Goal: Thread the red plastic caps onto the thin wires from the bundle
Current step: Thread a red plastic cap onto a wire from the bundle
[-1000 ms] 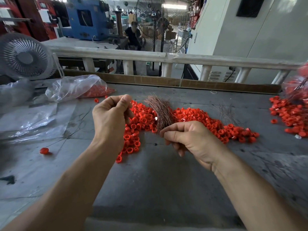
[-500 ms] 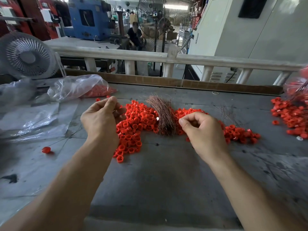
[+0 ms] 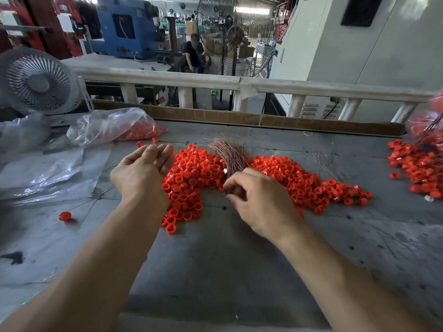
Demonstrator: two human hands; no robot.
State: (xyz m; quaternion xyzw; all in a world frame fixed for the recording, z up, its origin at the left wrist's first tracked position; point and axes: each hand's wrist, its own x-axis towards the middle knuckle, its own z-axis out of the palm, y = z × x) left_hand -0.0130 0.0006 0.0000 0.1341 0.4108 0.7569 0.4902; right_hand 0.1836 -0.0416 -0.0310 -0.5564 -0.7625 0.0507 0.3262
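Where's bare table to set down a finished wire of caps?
Free: the grey table near you, between your forearms below the main cap pile, and the strip right of it before the right-hand caps. Crowded: around the wire bundle; plastic sheeting covers the left.

A white desk fan stands beside crumpled plastic sheeting.

Your left hand hovers with fingers loosely curled; your right hand reaches forward, fingertips blurred.

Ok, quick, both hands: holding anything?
Left hand: open, fingers relaxed, nothing visible in it.
Right hand: fingers curled at the wire bundle; grip cannot be told.
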